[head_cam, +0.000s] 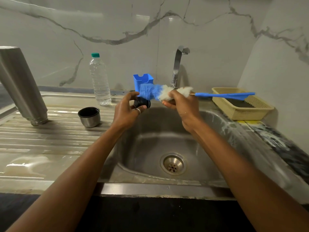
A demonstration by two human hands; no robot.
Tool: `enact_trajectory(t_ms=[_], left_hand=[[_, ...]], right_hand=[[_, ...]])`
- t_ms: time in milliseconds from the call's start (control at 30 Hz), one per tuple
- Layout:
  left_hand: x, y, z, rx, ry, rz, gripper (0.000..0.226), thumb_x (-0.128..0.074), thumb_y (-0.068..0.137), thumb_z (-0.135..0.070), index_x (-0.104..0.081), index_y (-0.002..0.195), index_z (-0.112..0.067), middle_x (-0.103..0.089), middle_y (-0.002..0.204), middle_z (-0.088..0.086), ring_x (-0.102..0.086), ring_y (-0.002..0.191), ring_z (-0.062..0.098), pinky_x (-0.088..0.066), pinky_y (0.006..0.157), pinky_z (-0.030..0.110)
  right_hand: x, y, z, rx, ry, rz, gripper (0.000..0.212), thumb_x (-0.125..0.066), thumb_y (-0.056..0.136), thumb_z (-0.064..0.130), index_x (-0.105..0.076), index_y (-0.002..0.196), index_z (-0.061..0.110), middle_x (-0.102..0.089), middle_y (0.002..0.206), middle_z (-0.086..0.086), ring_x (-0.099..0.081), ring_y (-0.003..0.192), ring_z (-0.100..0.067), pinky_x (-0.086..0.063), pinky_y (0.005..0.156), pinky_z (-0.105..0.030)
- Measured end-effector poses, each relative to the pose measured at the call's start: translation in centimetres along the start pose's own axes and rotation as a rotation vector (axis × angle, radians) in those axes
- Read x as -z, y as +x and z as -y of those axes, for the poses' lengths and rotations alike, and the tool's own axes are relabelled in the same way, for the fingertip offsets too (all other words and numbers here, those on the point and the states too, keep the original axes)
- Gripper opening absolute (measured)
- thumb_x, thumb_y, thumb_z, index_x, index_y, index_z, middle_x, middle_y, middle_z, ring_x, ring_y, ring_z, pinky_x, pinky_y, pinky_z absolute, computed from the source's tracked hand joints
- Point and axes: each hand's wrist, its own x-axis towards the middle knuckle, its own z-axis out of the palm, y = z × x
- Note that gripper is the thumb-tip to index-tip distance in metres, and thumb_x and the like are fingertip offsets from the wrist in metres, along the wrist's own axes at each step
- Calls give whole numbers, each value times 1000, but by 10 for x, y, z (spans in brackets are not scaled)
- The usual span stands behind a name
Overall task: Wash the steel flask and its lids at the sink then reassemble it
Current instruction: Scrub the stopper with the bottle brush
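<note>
Over the sink basin (150, 139), my left hand (127, 109) holds the black inner stopper lid (142, 103). My right hand (179, 102) grips a blue-and-white bottle brush (154, 92) around its foamy bristles, and the blue bristle tip touches the stopper. The brush's blue handle (225, 95) points right. The steel flask body (20, 86) stands upside down on the wet drainboard at the left. The steel cup lid (89, 116) sits mouth up beside it.
A clear plastic water bottle (100, 81) stands at the back of the drainboard (50, 139). A blue holder (143, 80) and the tap (178, 64) are behind the basin. A beige basket (240, 102) sits on the right counter. No water runs.
</note>
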Motion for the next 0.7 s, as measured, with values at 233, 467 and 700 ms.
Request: enact_trajectory(t_ms=[233, 467, 700], left_hand=[[-15, -1, -9, 245, -378, 13, 34, -67, 97, -19, -61, 131, -19, -65, 124, 10, -70, 103, 22, -63, 83, 38], [-12, 1, -17, 494, -695, -78, 13, -57, 103, -27, -61, 104, -14, -64, 116, 14, -70, 105, 25, -62, 87, 38], [-5, 5, -17, 583, -809, -110, 16, -59, 102, -28, -61, 98, -12, -65, 117, 17, -70, 105, 26, -61, 90, 41]], right_hand=[[-6, -3, -9, 35, -17, 44, 13, -65, 89, 7, -69, 100, 1, -75, 98, -13, -77, 83, -19, -63, 77, -30], [-10, -9, -6, 92, -54, 84, 4, -67, 89, 11, -69, 92, 10, -77, 88, -4, -77, 83, -19, -61, 88, -43], [-7, -6, -4, 112, -28, 100, 8, -66, 88, 7, -68, 84, 14, -76, 84, -4, -77, 82, -23, -62, 87, -44]])
